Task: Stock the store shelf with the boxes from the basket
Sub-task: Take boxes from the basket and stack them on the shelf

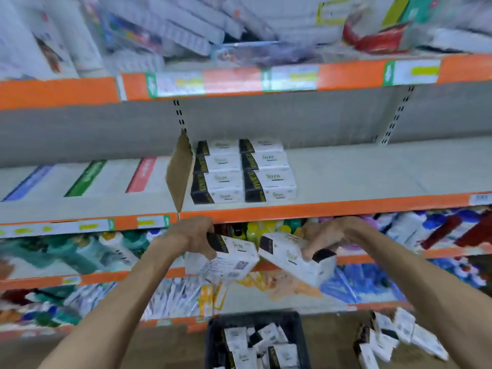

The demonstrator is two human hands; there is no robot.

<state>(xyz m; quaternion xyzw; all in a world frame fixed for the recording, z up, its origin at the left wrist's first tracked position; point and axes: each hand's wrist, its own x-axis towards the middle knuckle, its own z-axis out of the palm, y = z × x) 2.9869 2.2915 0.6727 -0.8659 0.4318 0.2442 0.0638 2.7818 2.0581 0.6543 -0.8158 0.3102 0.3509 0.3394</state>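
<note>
My left hand [190, 235] grips a white box with a black end [229, 258], held just below the orange front edge of the middle shelf [319, 209]. My right hand [326, 235] grips a second white and black box [290, 258], tilted down to the right. The two boxes almost touch. On the shelf above them stand two rows of the same boxes [243, 171], stacked beside a brown cardboard divider [179, 171]. A dark basket [213, 339] on the floor below holds several more boxes [261, 344].
To the right of the stacked boxes the grey shelf board [372, 171] stretches bare. Left of the divider lie flat white packs with blue, green and red stripes [87, 179]. Loose boxes [394, 339] lie on the floor right of the basket. Lower shelves hold bottles and packets.
</note>
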